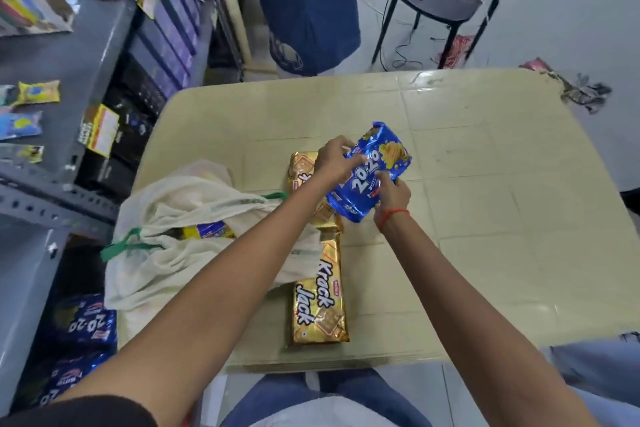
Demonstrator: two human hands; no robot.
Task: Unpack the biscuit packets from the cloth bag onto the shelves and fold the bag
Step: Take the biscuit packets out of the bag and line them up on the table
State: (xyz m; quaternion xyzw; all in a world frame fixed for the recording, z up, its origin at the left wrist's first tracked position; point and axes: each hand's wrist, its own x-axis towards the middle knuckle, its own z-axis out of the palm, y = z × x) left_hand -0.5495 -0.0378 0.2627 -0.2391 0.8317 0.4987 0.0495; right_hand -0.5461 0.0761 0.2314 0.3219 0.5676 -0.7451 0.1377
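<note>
biscuit packets lie in three places. a blue 20-20 packet (369,172) is held above the middle of the beige desk (485,218), tilted, with its far end up and to the right. the left hand (334,159) grips its far left edge, fingers curled over the wrapper, and the right hand (391,196) pinches its near right corner; both hands are clamped on this one packet. a red thread sits on the right wrist.

under and just left of the held packet, a gold krack jack packet (319,302) lies flat on the desk near the person, lengthwise from near to far. a second gold packet (303,166) lies beyond it, partly hidden by the left forearm.

the cloth bag (180,236) slumps on the left part of the desk, cream coloured with green handles (126,246), its mouth open and rumpled. inside the opening a blue and yellow packet (207,229) shows; what else is in the bag i cannot tell. the bag's right edge touches the near gold packet.

to the left of the desk stands a grey metal shelf rack (62,204). on its low shelf, near the left bottom corner, several blue 20-20 packets (86,322) are stacked. the upper shelf carries small yellow and blue packets (36,92) at the left edge.

far beyond the desk stand another person in blue clothing (304,3) and a black chair (443,3) with a white box and cables on its seat.
</note>
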